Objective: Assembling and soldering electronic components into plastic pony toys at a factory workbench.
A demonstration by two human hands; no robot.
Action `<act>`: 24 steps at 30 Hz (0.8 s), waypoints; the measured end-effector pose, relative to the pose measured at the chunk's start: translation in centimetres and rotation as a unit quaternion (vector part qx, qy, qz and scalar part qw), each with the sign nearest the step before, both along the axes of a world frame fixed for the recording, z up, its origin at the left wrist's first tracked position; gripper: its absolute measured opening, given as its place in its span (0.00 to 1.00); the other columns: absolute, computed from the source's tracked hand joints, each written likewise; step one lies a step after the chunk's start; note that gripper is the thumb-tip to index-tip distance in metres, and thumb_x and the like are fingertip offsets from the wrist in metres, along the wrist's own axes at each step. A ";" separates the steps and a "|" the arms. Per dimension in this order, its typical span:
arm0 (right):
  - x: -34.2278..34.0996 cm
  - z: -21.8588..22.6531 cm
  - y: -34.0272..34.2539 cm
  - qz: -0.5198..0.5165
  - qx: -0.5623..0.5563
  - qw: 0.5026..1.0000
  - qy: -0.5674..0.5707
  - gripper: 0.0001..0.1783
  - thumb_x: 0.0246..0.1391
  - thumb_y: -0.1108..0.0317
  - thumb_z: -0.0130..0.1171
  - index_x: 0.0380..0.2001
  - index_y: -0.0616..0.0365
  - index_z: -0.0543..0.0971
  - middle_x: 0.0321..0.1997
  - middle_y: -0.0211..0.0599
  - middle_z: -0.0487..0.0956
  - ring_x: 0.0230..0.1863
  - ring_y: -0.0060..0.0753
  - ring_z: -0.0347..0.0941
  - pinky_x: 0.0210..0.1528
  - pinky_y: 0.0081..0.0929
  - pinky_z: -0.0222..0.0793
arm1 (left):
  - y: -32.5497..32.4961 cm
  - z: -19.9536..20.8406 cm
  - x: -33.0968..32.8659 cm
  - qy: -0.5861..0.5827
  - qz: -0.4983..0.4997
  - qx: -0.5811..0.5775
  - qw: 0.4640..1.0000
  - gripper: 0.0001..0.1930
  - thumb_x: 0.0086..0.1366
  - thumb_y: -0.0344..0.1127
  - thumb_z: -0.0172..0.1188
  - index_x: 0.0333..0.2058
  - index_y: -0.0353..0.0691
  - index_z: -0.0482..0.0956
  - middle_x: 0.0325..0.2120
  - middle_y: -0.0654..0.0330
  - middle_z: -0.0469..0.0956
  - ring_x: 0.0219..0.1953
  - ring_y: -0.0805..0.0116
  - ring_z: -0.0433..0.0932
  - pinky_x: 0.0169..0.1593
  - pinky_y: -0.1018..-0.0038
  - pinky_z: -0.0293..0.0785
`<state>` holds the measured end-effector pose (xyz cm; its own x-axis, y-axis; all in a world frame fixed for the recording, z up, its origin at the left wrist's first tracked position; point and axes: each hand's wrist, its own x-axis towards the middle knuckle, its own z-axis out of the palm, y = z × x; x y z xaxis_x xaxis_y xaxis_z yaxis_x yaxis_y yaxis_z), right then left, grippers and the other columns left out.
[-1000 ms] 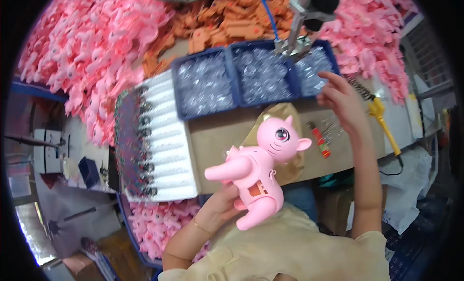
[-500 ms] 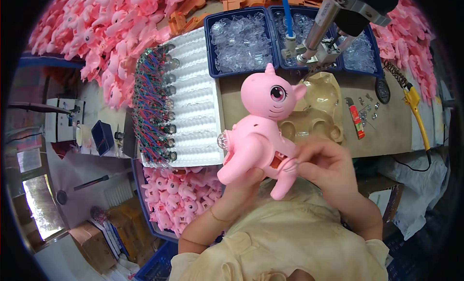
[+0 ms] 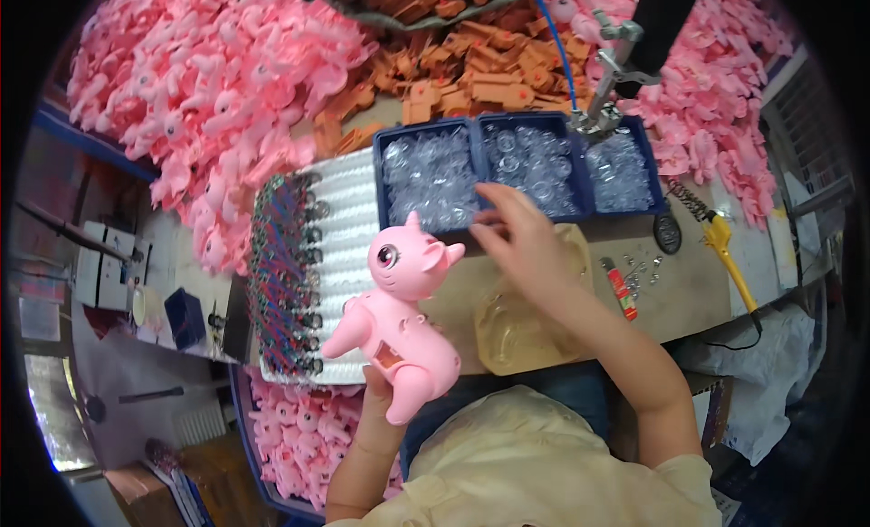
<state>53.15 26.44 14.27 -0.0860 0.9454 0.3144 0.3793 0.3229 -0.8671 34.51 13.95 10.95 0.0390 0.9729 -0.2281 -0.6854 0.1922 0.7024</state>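
Observation:
My left hand (image 3: 373,409) grips a pink toy unicorn (image 3: 412,346) low on its body, with most of the fingers hidden behind it. The toy is tilted, its horned head up, one dark eye showing, and a rectangular opening with brown inside in its side. My right hand (image 3: 521,241) is raised with fingers apart at the front edge of the blue bins, holding nothing that I can see. Beneath it, the left blue bin (image 3: 426,230) and the middle blue bin (image 3: 580,178) hold clear plastic parts (image 3: 526,160). A translucent yellowish tray (image 3: 517,332) lies under my right forearm.
Wired components (image 3: 285,273) with red and blue leads lie on white ribbed foam (image 3: 344,246). Pink toy parts (image 3: 208,92) and brown pieces (image 3: 489,74) are heaped behind. At right are a red tube (image 3: 621,294) and a yellow-handled tool (image 3: 720,246); a metal fixture (image 3: 603,101) hangs above.
My right hand has left the unicorn and moved up to the bins. My left hand has moved left with the toy, now turned so its head faces left. The view has shifted.

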 end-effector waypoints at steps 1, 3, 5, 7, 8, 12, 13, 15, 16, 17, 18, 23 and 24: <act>0.0 -0.2 0.9 -0.027 0.049 0.997 -0.061 0.15 0.49 0.74 0.56 0.42 0.65 0.72 0.40 0.42 0.75 0.40 0.36 0.74 0.41 0.27 0.70 | 0.1 -0.6 -0.1 -0.005 0.019 0.006 1.000 0.47 0.46 0.65 0.62 0.58 0.44 0.55 0.48 0.56 0.69 0.46 0.57 0.72 0.51 0.61 0.70; 1.6 0.5 0.1 0.038 0.096 0.981 -0.167 0.11 0.49 0.72 0.55 0.37 0.65 0.74 0.38 0.45 0.75 0.40 0.44 0.73 0.40 0.33 0.70 | -0.4 -0.3 -1.1 0.011 0.015 -0.034 0.999 0.43 0.50 0.59 0.63 0.58 0.42 0.56 0.48 0.53 0.69 0.47 0.55 0.71 0.52 0.60 0.69; 4.7 2.0 -0.8 0.052 0.014 0.980 -0.194 0.09 0.50 0.70 0.54 0.33 0.63 0.76 0.35 0.46 0.76 0.39 0.45 0.73 0.39 0.35 0.69 | -0.3 0.9 -2.2 -0.031 -0.042 -0.031 0.998 0.47 0.44 0.53 0.69 0.58 0.40 0.55 0.50 0.51 0.67 0.52 0.54 0.68 0.56 0.60 0.66; 8.5 2.5 -0.6 -0.005 -0.120 0.925 -0.360 0.08 0.49 0.70 0.55 0.33 0.60 0.77 0.33 0.45 0.76 0.36 0.45 0.73 0.37 0.36 0.69 | 0.3 1.7 -1.9 -0.074 -0.084 0.000 0.994 0.47 0.44 0.50 0.70 0.58 0.37 0.54 0.51 0.54 0.66 0.53 0.59 0.67 0.57 0.64 0.66; 10.5 2.2 0.6 -0.067 -0.086 0.914 -0.390 0.09 0.48 0.69 0.56 0.33 0.59 0.78 0.33 0.44 0.76 0.35 0.46 0.73 0.37 0.37 0.69 | 0.6 1.3 -1.4 -0.080 -0.088 0.000 0.993 0.47 0.44 0.50 0.70 0.58 0.37 0.54 0.51 0.54 0.66 0.53 0.59 0.67 0.57 0.64 0.66; 14.8 -1.5 6.5 -0.198 0.065 0.902 -0.379 0.07 0.44 0.68 0.58 0.27 0.58 0.78 0.28 0.43 0.76 0.31 0.46 0.74 0.34 0.39 0.69 | 2.1 1.1 1.4 -0.050 -0.103 -0.068 0.991 0.47 0.45 0.48 0.69 0.58 0.38 0.53 0.52 0.55 0.64 0.53 0.60 0.67 0.57 0.66 0.66; 15.1 -2.3 7.2 -0.184 0.060 0.878 -0.439 0.07 0.43 0.67 0.59 0.25 0.58 0.77 0.27 0.43 0.75 0.31 0.45 0.74 0.33 0.39 0.69 | 2.3 1.3 2.0 -0.058 -0.115 -0.069 0.989 0.46 0.46 0.49 0.69 0.58 0.39 0.52 0.52 0.55 0.64 0.53 0.61 0.67 0.57 0.66 0.66; 15.6 -3.1 7.5 -0.165 0.056 0.851 -0.495 0.07 0.42 0.66 0.60 0.24 0.58 0.77 0.26 0.43 0.74 0.31 0.45 0.73 0.33 0.39 0.69 | 2.0 1.5 2.3 -0.065 -0.122 -0.074 0.988 0.46 0.46 0.49 0.68 0.59 0.39 0.52 0.52 0.55 0.64 0.53 0.61 0.67 0.57 0.66 0.66; 15.7 -3.2 7.3 -0.161 0.046 0.849 -0.501 0.08 0.42 0.66 0.60 0.24 0.59 0.76 0.27 0.43 0.74 0.30 0.44 0.73 0.33 0.40 0.69 | 1.7 1.5 2.3 -0.073 -0.126 -0.080 0.986 0.45 0.47 0.49 0.68 0.59 0.39 0.52 0.52 0.55 0.63 0.54 0.61 0.66 0.57 0.66 0.65; 15.9 -3.3 7.1 -0.158 0.035 0.846 -0.507 0.09 0.42 0.65 0.60 0.23 0.59 0.75 0.28 0.44 0.74 0.30 0.44 0.73 0.33 0.40 0.69 | 1.3 1.3 2.2 -0.072 -0.122 -0.081 0.987 0.45 0.47 0.49 0.68 0.59 0.39 0.52 0.52 0.55 0.63 0.54 0.61 0.66 0.57 0.66 0.65; 16.5 -3.0 7.2 -0.144 0.011 0.841 -0.521 0.10 0.45 0.64 0.59 0.27 0.59 0.76 0.29 0.44 0.74 0.30 0.44 0.73 0.33 0.40 0.69 | 1.0 1.1 1.9 -0.055 -0.122 -0.072 0.988 0.45 0.47 0.50 0.67 0.59 0.39 0.53 0.54 0.53 0.63 0.55 0.59 0.65 0.58 0.64 0.64; 15.5 -1.6 4.9 -0.215 0.022 0.965 -0.149 0.12 0.54 0.67 0.53 0.38 0.63 0.77 0.27 0.38 0.76 0.30 0.28 0.72 0.36 0.24 0.67 | -0.2 0.9 1.4 -0.019 -0.104 -0.077 0.991 0.45 0.48 0.52 0.66 0.59 0.38 0.54 0.55 0.52 0.63 0.57 0.58 0.63 0.61 0.61 0.61; 14.5 0.7 2.8 -0.194 -0.087 0.977 0.023 0.13 0.55 0.68 0.53 0.40 0.64 0.76 0.27 0.32 0.75 0.30 0.22 0.71 0.35 0.19 0.66 | -0.4 0.6 1.5 -0.010 -0.091 -0.083 0.992 0.45 0.49 0.52 0.66 0.59 0.38 0.54 0.56 0.53 0.62 0.58 0.59 0.63 0.61 0.62 0.60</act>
